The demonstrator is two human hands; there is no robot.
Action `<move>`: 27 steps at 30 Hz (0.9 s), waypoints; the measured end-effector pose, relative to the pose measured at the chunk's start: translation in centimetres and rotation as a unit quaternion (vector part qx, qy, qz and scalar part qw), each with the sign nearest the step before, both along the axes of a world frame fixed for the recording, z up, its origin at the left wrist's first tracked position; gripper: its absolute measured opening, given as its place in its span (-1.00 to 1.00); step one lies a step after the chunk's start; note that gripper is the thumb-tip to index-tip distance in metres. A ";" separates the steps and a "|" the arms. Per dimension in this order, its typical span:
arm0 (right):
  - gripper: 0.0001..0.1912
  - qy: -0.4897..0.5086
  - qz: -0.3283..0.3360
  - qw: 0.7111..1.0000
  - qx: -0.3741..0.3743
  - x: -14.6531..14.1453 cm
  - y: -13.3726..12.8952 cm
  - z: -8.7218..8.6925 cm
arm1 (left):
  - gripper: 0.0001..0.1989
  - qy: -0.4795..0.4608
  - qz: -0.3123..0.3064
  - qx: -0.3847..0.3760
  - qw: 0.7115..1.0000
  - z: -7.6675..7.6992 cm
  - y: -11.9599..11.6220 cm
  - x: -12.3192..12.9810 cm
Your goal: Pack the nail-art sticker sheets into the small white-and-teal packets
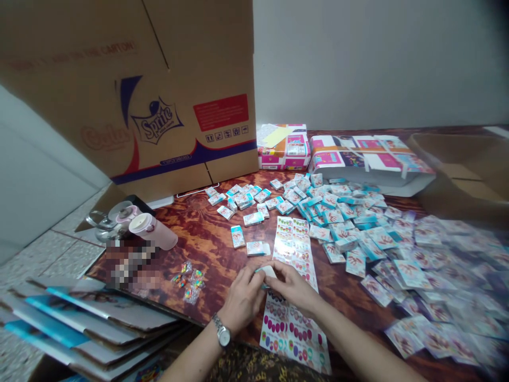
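Both of my hands meet over the table around a small white and light-blue box (268, 272). The fingers of my left hand (243, 294), with a watch (221, 333) at its wrist, are closed on the box's left side. My right hand (293, 286) pinches it from the right; the fingers partly hide it. Beneath them lies a long printed sheet (296, 331) with rows of coloured nail-shaped pictures. Just beyond the hands rests a similar little box (256, 248) with its flap out, and another box (237, 236) lies beside it.
A heap of small boxes (330, 212) covers the middle back. Blurred flat packets (449, 297) spread over the right. Small bags of colourful pieces (190, 281) and a pink tumbler (153, 231) are at left. A large Sprite carton (178, 69) stands behind; flattened cardboard (79, 323) lies lower left.
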State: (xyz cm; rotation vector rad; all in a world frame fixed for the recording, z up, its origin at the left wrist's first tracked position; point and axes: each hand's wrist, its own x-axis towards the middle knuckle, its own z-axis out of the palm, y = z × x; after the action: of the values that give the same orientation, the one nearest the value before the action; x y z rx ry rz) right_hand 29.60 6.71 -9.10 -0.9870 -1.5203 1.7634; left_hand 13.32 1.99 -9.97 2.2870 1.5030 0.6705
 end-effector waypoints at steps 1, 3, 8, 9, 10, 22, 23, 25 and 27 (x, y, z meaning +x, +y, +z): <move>-0.75 0.004 0.013 1.000 0.004 0.2 -0.1 0.3 | -0.62 -0.009 0.007 -0.001 1.000 0.1 0.1 0.0; -0.72 -0.002 0.020 0.999 0.027 0.5 -0.2 0.8 | -0.64 -0.024 0.018 -0.003 1.000 0.2 0.1 0.1; -0.80 -0.103 -0.064 0.982 0.145 0.1 -0.7 1.2 | -0.67 -0.050 0.027 0.003 0.998 0.3 -0.1 0.8; -0.81 -0.123 -0.079 0.975 0.166 -0.1 -0.8 1.3 | -0.67 -0.054 0.031 0.006 0.998 0.3 -0.2 0.9; -0.82 -0.135 -0.092 0.969 0.183 -0.2 -0.9 1.4 | -0.66 -0.054 0.034 0.010 0.998 0.3 -0.2 1.0; -0.84 -0.038 -0.136 0.987 0.076 -1.4 -1.4 -0.3 | -0.50 -0.024 0.078 0.045 0.996 -0.5 -0.6 1.0; -0.84 -0.043 -0.141 0.986 0.074 -1.5 -1.4 -0.4 | -0.49 -0.021 0.083 0.048 0.995 -0.7 -0.6 1.0; -0.86 -0.075 -0.149 0.981 0.100 -1.7 -1.4 -0.2 | -0.47 -0.013 0.093 0.051 0.994 -0.9 -0.7 1.1; -0.86 -0.118 -0.151 0.969 0.158 -1.7 -1.6 0.3 | -0.48 0.002 0.101 0.050 0.994 -0.9 -0.6 1.1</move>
State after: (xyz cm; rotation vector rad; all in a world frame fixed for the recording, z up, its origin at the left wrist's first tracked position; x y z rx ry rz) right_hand 27.87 5.08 -8.76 -1.2190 -1.6306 1.1837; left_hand 14.45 1.39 -10.91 2.2280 1.7556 0.8138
